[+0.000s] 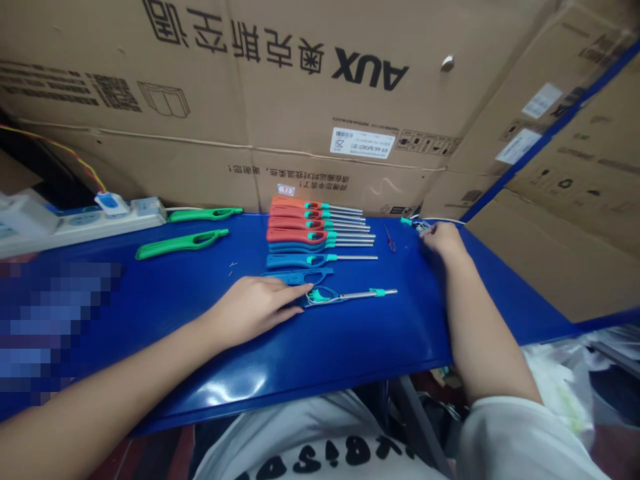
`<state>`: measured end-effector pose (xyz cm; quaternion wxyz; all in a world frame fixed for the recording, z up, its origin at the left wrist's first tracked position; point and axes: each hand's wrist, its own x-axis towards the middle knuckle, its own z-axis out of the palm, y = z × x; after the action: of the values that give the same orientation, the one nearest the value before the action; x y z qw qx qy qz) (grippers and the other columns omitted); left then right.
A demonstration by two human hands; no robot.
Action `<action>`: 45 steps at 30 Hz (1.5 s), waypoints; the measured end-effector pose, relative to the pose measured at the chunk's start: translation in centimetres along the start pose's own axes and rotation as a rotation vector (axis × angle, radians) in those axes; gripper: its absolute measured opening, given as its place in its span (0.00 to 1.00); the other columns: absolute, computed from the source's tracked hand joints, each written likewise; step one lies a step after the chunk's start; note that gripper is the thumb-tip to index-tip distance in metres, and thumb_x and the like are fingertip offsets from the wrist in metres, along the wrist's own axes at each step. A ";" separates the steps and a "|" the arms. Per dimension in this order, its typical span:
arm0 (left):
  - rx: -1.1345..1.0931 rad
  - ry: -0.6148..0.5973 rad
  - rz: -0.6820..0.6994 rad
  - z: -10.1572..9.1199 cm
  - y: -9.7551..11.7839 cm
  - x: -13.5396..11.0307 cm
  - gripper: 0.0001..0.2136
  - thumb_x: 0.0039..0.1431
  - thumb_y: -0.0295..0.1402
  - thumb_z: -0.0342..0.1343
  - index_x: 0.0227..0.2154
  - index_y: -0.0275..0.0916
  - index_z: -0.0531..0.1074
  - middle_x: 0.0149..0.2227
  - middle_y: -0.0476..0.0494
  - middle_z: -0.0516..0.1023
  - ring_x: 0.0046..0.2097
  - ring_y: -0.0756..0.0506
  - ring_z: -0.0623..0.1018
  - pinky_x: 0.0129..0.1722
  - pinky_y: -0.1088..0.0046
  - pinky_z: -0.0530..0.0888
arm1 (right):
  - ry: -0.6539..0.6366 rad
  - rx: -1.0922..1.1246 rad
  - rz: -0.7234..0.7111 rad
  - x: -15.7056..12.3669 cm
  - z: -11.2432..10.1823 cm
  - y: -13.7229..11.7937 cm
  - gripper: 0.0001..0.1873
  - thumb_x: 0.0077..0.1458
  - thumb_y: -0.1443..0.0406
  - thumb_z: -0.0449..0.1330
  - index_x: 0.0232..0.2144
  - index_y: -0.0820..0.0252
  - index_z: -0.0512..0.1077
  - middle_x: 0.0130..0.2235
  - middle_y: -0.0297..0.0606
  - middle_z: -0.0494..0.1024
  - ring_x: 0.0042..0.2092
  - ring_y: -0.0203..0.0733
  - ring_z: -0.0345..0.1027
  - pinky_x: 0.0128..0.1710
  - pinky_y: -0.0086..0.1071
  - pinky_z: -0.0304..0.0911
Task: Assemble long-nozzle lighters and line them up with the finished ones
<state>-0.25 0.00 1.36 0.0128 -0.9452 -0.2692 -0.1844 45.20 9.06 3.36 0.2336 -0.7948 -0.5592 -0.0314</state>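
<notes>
My left hand (260,303) rests on the table with its fingers closed around the handle end of an opened gas lighter (350,295). That lighter has a metal tube, a turquoise trigger and a turquoise piece near its tip; my hand covers most of its handle. Just behind it lies an empty blue handle shell (295,276). At the back right, my right hand (446,239) reaches into a small heap of metal and turquoise parts (419,225). Its fingertips are pinched together there, and what they hold is too small to make out.
Several finished red and blue lighters (320,227) lie stacked behind. Two green handle shells (183,244) lie left, near a white power strip (85,223). A small screwdriver (390,240) lies right of the stack. A large cardboard box (280,100) walls the back.
</notes>
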 end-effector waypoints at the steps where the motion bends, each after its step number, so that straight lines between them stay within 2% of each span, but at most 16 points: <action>1: 0.006 0.002 0.008 0.1 0.0 0.0 0.18 0.71 0.40 0.52 0.58 0.42 0.74 0.37 0.45 0.85 0.37 0.45 0.84 0.35 0.73 0.76 | 0.011 0.015 0.038 -0.1 -0.3 -0.6 0.10 0.47 0.71 0.64 0.19 0.58 0.67 0.28 0.44 0.74 0.35 0.48 0.71 0.39 0.39 0.66; 4: 0.024 0.003 0.020 0.3 -0.1 0.1 0.17 0.71 0.39 0.52 0.58 0.41 0.74 0.37 0.44 0.85 0.36 0.45 0.84 0.34 0.72 0.77 | 0.048 0.136 0.033 -0.9 -1.3 -3.3 0.04 0.53 0.65 0.63 0.31 0.60 0.71 0.37 0.46 0.79 0.39 0.47 0.74 0.43 0.38 0.68; 7: 0.044 0.008 0.065 0.3 0.0 0.1 0.16 0.72 0.37 0.51 0.55 0.40 0.76 0.37 0.43 0.85 0.38 0.44 0.84 0.35 0.72 0.78 | 0.018 0.423 -0.071 -3.2 -1.7 -7.3 0.09 0.57 0.59 0.62 0.37 0.58 0.70 0.39 0.43 0.79 0.35 0.41 0.73 0.36 0.34 0.69; 9: 0.052 -0.002 0.123 0.2 0.2 0.2 0.15 0.73 0.34 0.49 0.54 0.40 0.76 0.38 0.42 0.86 0.40 0.44 0.84 0.36 0.73 0.78 | -0.122 0.700 -0.191 -5.7 -1.6 -10.3 0.13 0.54 0.55 0.64 0.36 0.55 0.69 0.35 0.39 0.77 0.31 0.40 0.71 0.31 0.33 0.67; 12: 0.059 -0.021 0.160 -0.1 0.4 0.2 0.15 0.73 0.31 0.47 0.56 0.39 0.74 0.41 0.40 0.86 0.41 0.45 0.84 0.36 0.74 0.78 | -0.394 0.931 -0.342 -10.1 -0.7 -14.3 0.21 0.48 0.49 0.70 0.33 0.55 0.67 0.31 0.34 0.74 0.30 0.37 0.69 0.31 0.33 0.67; 15: 0.058 -0.042 0.047 -0.1 0.4 0.2 0.18 0.71 0.37 0.53 0.60 0.39 0.72 0.37 0.41 0.86 0.36 0.44 0.84 0.33 0.73 0.77 | -0.663 1.040 -0.364 -13.7 0.3 -16.8 0.24 0.46 0.48 0.71 0.33 0.56 0.68 0.30 0.31 0.73 0.29 0.35 0.69 0.31 0.32 0.67; 18: -0.090 0.011 -0.134 0.0 0.4 0.3 0.29 0.62 0.50 0.62 0.61 0.37 0.71 0.40 0.38 0.85 0.38 0.40 0.85 0.36 0.68 0.80 | -0.803 1.105 -0.310 -15.8 1.0 -17.7 0.25 0.43 0.50 0.74 0.32 0.57 0.68 0.28 0.28 0.71 0.26 0.31 0.65 0.27 0.28 0.63; 20: -0.289 0.097 -0.201 0.1 0.5 0.5 0.34 0.58 0.52 0.65 0.61 0.36 0.72 0.48 0.35 0.84 0.46 0.37 0.84 0.45 0.64 0.80 | -0.844 1.102 -0.303 -16.4 1.1 -17.8 0.25 0.42 0.51 0.75 0.31 0.58 0.69 0.26 0.27 0.70 0.24 0.30 0.61 0.24 0.27 0.60; 22: -0.496 0.158 -0.229 0.2 0.9 0.7 0.29 0.60 0.48 0.65 0.60 0.38 0.73 0.54 0.37 0.81 0.51 0.39 0.83 0.51 0.65 0.79 | -0.850 1.058 -0.326 -16.8 1.0 -17.8 0.23 0.43 0.51 0.75 0.30 0.58 0.70 0.25 0.28 0.71 0.23 0.29 0.58 0.23 0.27 0.56; 27: -0.798 0.176 -0.413 0.1 1.7 1.2 0.13 0.65 0.39 0.60 0.47 0.40 0.81 0.43 0.44 0.86 0.42 0.42 0.85 0.44 0.69 0.81 | -0.666 0.800 -0.486 -17.1 0.5 -17.4 0.18 0.53 0.51 0.70 0.33 0.59 0.75 0.22 0.27 0.69 0.21 0.30 0.54 0.23 0.28 0.51; 30: -0.891 0.222 -0.535 0.2 1.5 1.4 0.13 0.61 0.40 0.63 0.43 0.37 0.81 0.40 0.43 0.86 0.41 0.42 0.84 0.42 0.68 0.81 | -0.626 0.616 -0.681 -17.0 0.5 -16.8 0.14 0.56 0.55 0.69 0.36 0.58 0.75 0.32 0.33 0.75 0.26 0.32 0.60 0.28 0.28 0.58; 32: -0.972 0.239 -0.594 0.3 1.2 1.5 0.15 0.59 0.41 0.65 0.43 0.36 0.80 0.40 0.41 0.85 0.40 0.42 0.84 0.42 0.67 0.81 | -0.619 0.498 -0.822 -17.0 0.7 -16.4 0.09 0.57 0.61 0.68 0.38 0.58 0.75 0.41 0.37 0.75 0.32 0.34 0.65 0.34 0.29 0.62; 34: -1.055 0.232 -0.637 0.4 0.9 1.6 0.17 0.56 0.43 0.67 0.42 0.35 0.80 0.39 0.40 0.85 0.38 0.44 0.83 0.41 0.67 0.81 | -0.612 0.441 -0.887 -17.1 1.1 -16.1 0.04 0.59 0.67 0.65 0.39 0.58 0.75 0.42 0.38 0.74 0.34 0.35 0.67 0.37 0.30 0.63; 38: -1.131 0.160 -0.704 0.7 0.7 1.6 0.19 0.47 0.44 0.73 0.36 0.34 0.79 0.30 0.45 0.81 0.31 0.49 0.79 0.35 0.72 0.78 | -0.636 0.564 -0.806 -17.1 1.7 -16.2 0.03 0.58 0.71 0.64 0.32 0.60 0.75 0.38 0.36 0.73 0.29 0.31 0.66 0.32 0.28 0.65; 41: -1.112 0.129 -0.721 0.8 0.8 1.5 0.20 0.43 0.44 0.74 0.33 0.34 0.78 0.27 0.49 0.78 0.28 0.51 0.76 0.32 0.75 0.75 | -0.789 0.696 -0.599 -16.9 1.6 -16.5 0.05 0.58 0.67 0.64 0.29 0.60 0.73 0.31 0.33 0.74 0.23 0.30 0.68 0.23 0.26 0.65; 45: -1.098 0.070 -0.711 0.7 0.8 1.5 0.20 0.47 0.48 0.72 0.32 0.35 0.77 0.24 0.51 0.73 0.24 0.52 0.72 0.25 0.77 0.70 | -0.952 0.771 -0.307 -16.8 1.4 -16.9 0.06 0.59 0.65 0.63 0.30 0.59 0.71 0.18 0.26 0.70 0.18 0.32 0.66 0.16 0.24 0.65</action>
<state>1.63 0.15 1.27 -0.5247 -0.6609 -0.4315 -0.3189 23.36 -0.58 2.54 0.2216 -0.4910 -0.6809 0.4962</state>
